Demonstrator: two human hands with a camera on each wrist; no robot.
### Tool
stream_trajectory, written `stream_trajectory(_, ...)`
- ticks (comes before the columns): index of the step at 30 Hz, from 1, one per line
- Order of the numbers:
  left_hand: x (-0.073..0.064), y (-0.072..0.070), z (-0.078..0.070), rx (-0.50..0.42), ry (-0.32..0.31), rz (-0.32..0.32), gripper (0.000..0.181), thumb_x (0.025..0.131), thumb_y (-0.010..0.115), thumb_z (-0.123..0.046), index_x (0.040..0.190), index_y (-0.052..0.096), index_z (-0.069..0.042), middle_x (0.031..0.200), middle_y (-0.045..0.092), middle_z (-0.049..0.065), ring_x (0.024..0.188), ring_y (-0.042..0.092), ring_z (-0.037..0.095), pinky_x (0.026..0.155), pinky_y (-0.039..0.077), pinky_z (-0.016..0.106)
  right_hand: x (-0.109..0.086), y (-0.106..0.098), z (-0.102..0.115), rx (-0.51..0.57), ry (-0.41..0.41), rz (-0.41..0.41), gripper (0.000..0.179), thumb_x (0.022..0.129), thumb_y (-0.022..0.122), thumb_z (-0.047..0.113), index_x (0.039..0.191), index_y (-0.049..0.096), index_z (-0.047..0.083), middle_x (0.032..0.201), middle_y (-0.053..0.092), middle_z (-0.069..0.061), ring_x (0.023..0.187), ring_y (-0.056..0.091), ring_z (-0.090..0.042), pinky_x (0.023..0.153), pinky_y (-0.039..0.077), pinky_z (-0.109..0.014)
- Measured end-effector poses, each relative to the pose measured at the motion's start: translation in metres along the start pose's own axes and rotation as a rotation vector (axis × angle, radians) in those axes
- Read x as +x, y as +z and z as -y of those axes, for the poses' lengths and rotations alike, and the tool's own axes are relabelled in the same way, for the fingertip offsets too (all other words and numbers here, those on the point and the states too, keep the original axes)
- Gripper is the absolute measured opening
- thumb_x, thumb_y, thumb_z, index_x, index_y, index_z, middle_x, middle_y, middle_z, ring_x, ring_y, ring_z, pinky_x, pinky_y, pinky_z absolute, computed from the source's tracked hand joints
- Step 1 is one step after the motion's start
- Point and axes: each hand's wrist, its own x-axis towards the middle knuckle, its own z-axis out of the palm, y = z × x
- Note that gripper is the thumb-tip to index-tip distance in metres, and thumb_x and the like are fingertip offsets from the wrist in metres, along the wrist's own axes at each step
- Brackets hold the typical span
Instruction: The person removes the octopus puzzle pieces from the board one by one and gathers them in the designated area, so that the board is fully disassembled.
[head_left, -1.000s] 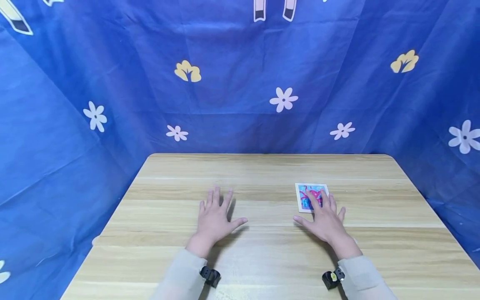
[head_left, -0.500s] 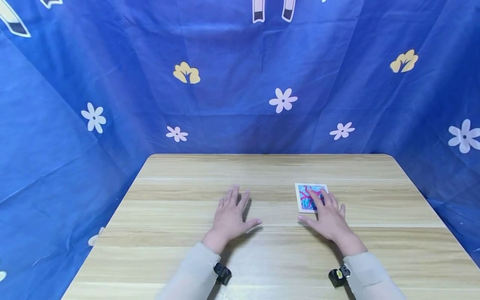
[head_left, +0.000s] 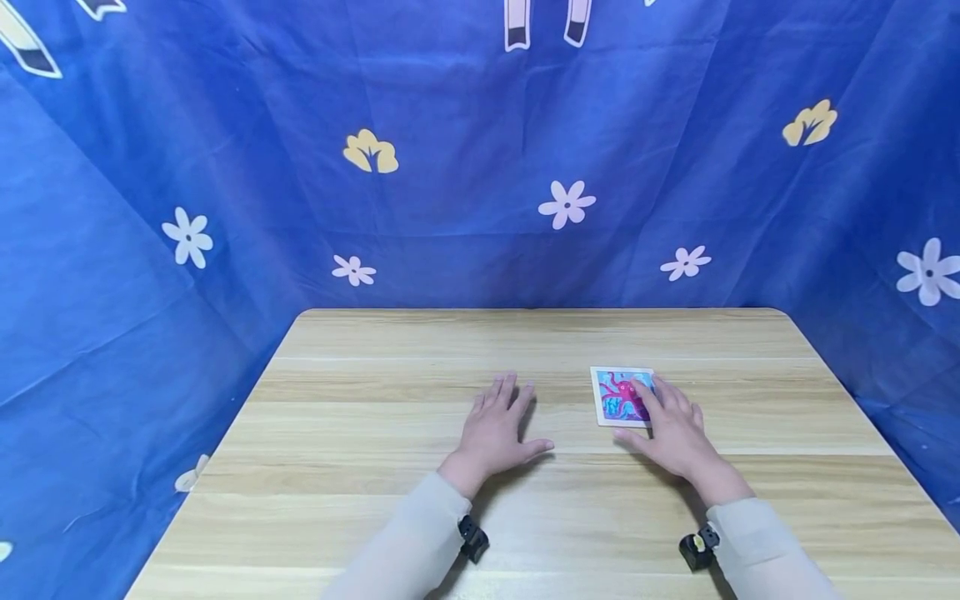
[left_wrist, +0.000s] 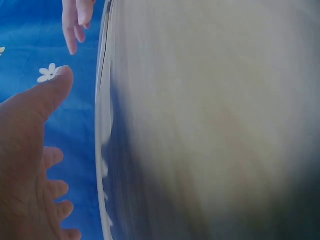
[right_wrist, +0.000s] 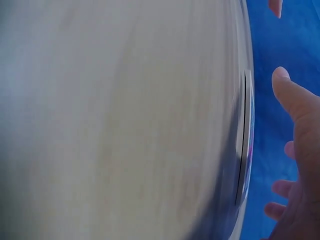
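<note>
We wear long, plain sleeves in a pale off-white, the left sleeve [head_left: 408, 540] and right sleeve [head_left: 767, 546] both ending at the wrist. On the inner side of each cuff sits a small, boxy black camera: our left camera [head_left: 474, 543] looks black all over, while our right camera [head_left: 696, 551] bears a small yellowish patch.

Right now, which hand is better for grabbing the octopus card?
Probably the right hand: in the head view it overlaps the right side of the octopus card; the left hand is farther off.
</note>
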Motion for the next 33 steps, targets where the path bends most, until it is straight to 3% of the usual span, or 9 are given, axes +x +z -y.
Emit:
stream_trajectory(14, 0.026, 0.012, -0.028, 0.034, 0.041, 0.063, 0.088, 0.085, 0.053, -0.066, 0.152, 0.024, -0.018, 0.157, 0.013, 0.012, 0.142, 0.014, 0.031, 0.112, 0.018, 0.049, 0.002, -0.010, -0.023, -0.026, -0.071, 0.000, 0.089, 0.080, 0.069, 0.053, 0.145, 0.035, 0.003, 0.146, 0.027, -0.029, 0.131, 0.024, -0.051, 0.101, 0.017, -0.067)
stream_trajectory(26, 0.046, 0.025, -0.049, 0.081, 0.073, 0.143, 0.084, 0.087, 0.051, -0.065, 0.152, 0.024, -0.018, 0.157, 0.016, 0.007, 0.143, 0.015, 0.025, 0.113, 0.019, 0.043, 0.001, -0.018, -0.041, -0.042, -0.084, 0.059, 0.086, 0.083, 0.068, 0.050, 0.145, 0.034, 0.001, 0.145, 0.031, -0.027, 0.131, 0.028, -0.047, 0.102, 0.020, -0.066)
stream_trajectory(33, 0.056, 0.032, -0.058, 0.115, 0.103, 0.158, 0.082, 0.088, 0.050, -0.064, 0.152, 0.026, -0.018, 0.156, 0.021, 0.006, 0.142, 0.017, 0.022, 0.113, 0.021, 0.040, 0.001, -0.016, -0.047, -0.041, -0.079, 0.069, 0.086, 0.084, 0.067, 0.050, 0.145, 0.034, -0.001, 0.145, 0.033, -0.025, 0.131, 0.029, -0.046, 0.101, 0.024, -0.065)
